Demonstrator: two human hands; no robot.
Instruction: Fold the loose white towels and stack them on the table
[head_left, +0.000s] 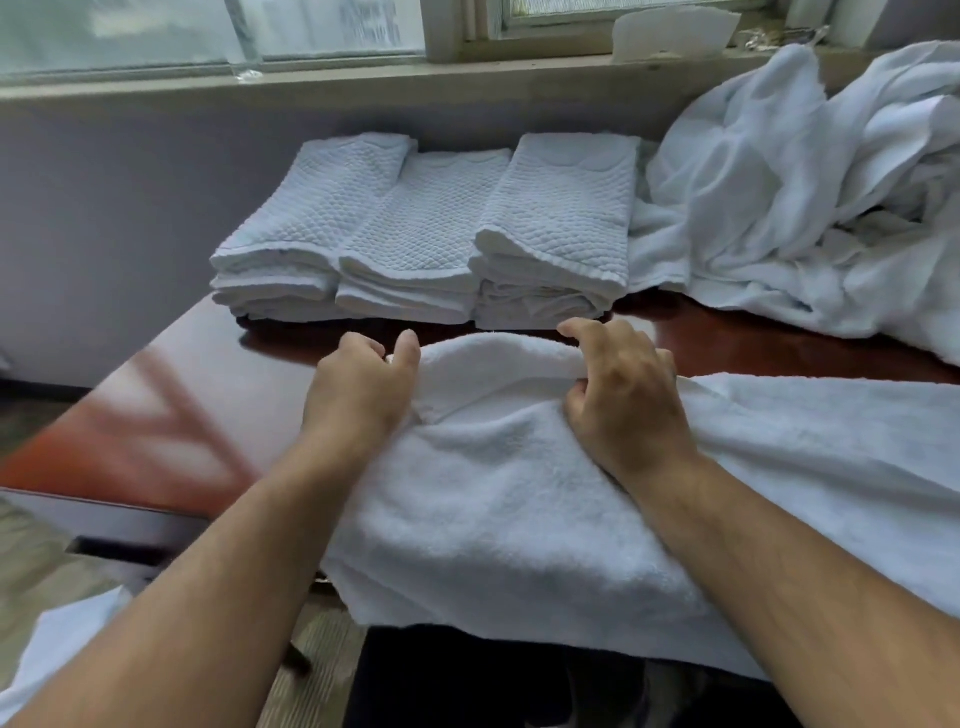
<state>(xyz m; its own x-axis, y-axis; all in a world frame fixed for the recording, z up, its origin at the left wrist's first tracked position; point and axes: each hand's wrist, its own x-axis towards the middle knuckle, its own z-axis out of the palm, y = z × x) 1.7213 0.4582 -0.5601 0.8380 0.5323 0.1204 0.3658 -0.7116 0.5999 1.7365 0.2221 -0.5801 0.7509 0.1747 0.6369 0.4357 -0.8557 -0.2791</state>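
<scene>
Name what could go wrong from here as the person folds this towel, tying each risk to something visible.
1. The towel hangs over the near edge of the table, so it may slide off when lifted.
2. Its far edge bows between the left hand and right hand, so the fold may end uneven.
3. The loose pile sits close beside the nearest folded stack and might slump onto it.
</scene>
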